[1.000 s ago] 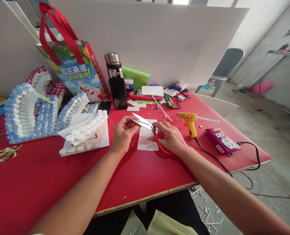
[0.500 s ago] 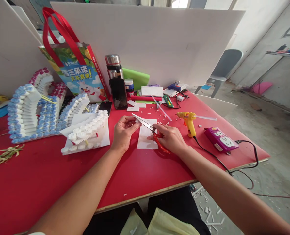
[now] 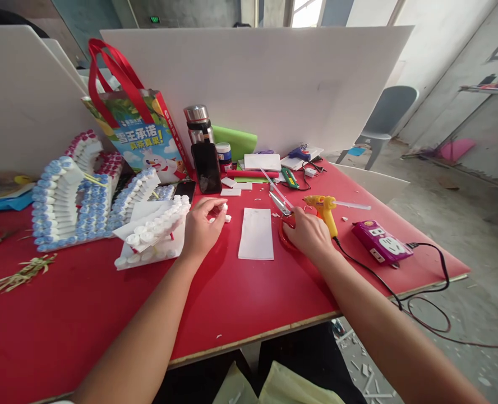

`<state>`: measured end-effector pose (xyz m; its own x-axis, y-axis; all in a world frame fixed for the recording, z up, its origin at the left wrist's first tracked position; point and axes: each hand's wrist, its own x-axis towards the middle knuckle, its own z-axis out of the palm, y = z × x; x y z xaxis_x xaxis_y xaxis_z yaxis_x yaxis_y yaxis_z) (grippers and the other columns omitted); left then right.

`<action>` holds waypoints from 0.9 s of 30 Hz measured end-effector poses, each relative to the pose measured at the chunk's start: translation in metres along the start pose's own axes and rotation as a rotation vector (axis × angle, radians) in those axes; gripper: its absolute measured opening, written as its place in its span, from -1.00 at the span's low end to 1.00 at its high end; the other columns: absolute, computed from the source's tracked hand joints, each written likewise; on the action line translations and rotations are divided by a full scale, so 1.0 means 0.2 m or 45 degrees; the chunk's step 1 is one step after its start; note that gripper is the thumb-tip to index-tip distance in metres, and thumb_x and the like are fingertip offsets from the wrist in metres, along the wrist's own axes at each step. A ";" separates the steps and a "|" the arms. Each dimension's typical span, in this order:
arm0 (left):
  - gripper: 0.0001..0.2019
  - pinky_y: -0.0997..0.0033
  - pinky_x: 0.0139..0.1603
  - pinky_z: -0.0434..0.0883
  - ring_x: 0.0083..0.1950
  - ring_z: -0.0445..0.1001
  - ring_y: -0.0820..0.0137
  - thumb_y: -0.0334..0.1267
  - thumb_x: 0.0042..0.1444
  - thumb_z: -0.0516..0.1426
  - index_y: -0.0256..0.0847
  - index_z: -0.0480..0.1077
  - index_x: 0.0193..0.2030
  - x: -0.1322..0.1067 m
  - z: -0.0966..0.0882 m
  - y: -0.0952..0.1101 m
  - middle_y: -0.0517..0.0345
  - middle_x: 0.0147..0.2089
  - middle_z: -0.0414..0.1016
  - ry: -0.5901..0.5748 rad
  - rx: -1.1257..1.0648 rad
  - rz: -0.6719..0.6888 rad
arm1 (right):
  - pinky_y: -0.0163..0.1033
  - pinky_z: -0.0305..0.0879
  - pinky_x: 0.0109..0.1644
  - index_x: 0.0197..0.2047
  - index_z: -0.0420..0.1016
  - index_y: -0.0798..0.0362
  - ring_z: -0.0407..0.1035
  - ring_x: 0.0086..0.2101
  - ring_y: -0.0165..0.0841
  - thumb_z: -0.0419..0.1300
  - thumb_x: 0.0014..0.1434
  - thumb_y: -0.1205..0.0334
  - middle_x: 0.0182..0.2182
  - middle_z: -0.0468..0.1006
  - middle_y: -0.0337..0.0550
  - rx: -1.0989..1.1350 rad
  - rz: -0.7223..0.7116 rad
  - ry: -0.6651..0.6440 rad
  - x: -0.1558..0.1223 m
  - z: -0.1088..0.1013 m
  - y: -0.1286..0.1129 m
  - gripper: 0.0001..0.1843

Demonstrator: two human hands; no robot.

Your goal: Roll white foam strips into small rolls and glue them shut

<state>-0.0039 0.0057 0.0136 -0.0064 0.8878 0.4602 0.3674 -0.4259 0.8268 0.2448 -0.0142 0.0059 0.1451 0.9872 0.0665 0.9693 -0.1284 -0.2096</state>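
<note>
My left hand [image 3: 201, 229] pinches a small white piece [image 3: 224, 207] between thumb and fingertips, just above the red table [image 3: 240, 303]. Two more small white bits [image 3: 227, 218] lie right beside it. My right hand [image 3: 309, 233] rests closed on the red handles of the scissors [image 3: 283, 216], which lie on the table with their blades pointing up-left. A white foam rectangle [image 3: 256, 233] lies flat between my two hands. A white model made of bottle caps [image 3: 151, 229] sits just left of my left hand.
A yellow glue gun [image 3: 325, 209] and a purple power strip [image 3: 381, 241] with a black cable lie right of my right hand. A blue-and-white cap structure [image 3: 70, 196], a printed bag [image 3: 142, 129], a steel flask [image 3: 198, 124] and a black phone [image 3: 207, 167] stand behind. White boards wall the table.
My right hand has carried the scissors from over the white rectangle down to the right and laid them on the table. My left hand has drawn left with the cut white piece.
</note>
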 end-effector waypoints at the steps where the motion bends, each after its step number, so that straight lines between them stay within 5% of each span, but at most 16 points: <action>1: -0.79 0.27 -0.05 0.49 -0.17 0.55 0.30 -0.22 0.21 0.18 -0.21 0.56 -0.08 0.01 -0.02 -0.01 -0.01 -0.07 0.57 0.025 0.210 0.103 | -0.18 0.21 -0.32 0.08 0.42 0.10 0.53 -0.23 -0.07 0.08 0.26 0.07 -0.24 0.63 0.06 -0.028 0.006 -0.011 0.00 0.00 -0.01 -0.59; 5: -0.73 0.15 -0.02 0.47 -0.07 0.51 0.13 -0.38 0.19 0.06 -0.25 0.58 -0.10 0.04 -0.08 -0.06 -0.08 -0.12 0.58 -0.149 0.812 0.249 | -0.18 0.25 -0.33 0.00 0.45 0.12 0.54 -0.25 -0.07 0.04 0.28 0.12 -0.25 0.62 0.09 -0.132 0.010 -0.025 -0.01 -0.01 -0.03 -0.66; 12: -0.63 0.03 0.05 0.41 -0.06 0.48 0.02 -0.49 0.16 -0.01 -0.36 0.58 -0.04 0.03 -0.08 -0.12 -0.19 -0.12 0.57 -0.318 1.174 0.194 | -0.14 0.35 -0.26 -0.03 0.51 0.18 0.55 -0.24 -0.08 0.02 0.33 0.17 -0.21 0.60 0.17 -0.265 -0.074 -0.104 -0.03 -0.04 -0.05 -0.66; 17: -0.69 0.07 -0.03 0.41 -0.06 0.45 0.04 -0.39 0.24 0.01 -0.23 0.60 -0.12 0.03 -0.07 -0.12 -0.11 -0.14 0.60 -0.325 1.127 0.231 | -0.10 0.38 -0.21 -0.15 0.60 0.21 0.51 -0.13 -0.02 0.06 0.34 0.12 -0.14 0.56 0.30 -0.338 -0.238 -0.103 -0.06 -0.18 -0.18 -0.63; 20: -0.71 0.09 -0.02 0.41 -0.05 0.44 0.07 -0.37 0.25 0.02 -0.18 0.60 -0.18 0.03 -0.06 -0.14 -0.05 -0.14 0.62 -0.335 1.060 0.274 | -0.15 0.38 -0.26 -0.10 0.59 0.14 0.52 -0.18 -0.10 0.17 0.28 0.00 -0.12 0.58 0.15 -0.228 -0.501 -0.196 -0.08 -0.24 -0.32 -0.63; 23: -0.73 0.06 0.01 0.41 -0.04 0.46 0.07 -0.38 0.22 0.04 -0.17 0.59 -0.16 0.03 -0.05 -0.17 -0.05 -0.13 0.62 -0.363 1.030 0.243 | -0.17 0.36 -0.27 -0.04 0.56 0.14 0.51 -0.20 -0.13 0.31 0.10 -0.10 -0.08 0.57 0.11 -0.171 -0.688 -0.429 -0.09 -0.19 -0.42 -0.49; 27: -0.72 0.06 0.10 0.43 0.05 0.49 0.08 -0.38 0.17 0.07 -0.24 0.55 -0.04 0.03 -0.04 -0.19 -0.11 0.00 0.58 -0.243 0.786 0.158 | -0.25 0.14 -0.42 -0.11 0.53 0.14 0.48 -0.31 -0.24 0.09 0.21 0.23 -0.15 0.58 0.05 -0.027 -0.777 -0.268 -0.04 -0.03 -0.43 -0.73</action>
<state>-0.0251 0.0264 -0.0126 0.2147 0.8782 0.4275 0.8212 -0.3993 0.4078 0.1623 -0.0108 0.0298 -0.4734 0.8805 -0.0256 0.8692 0.4623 -0.1754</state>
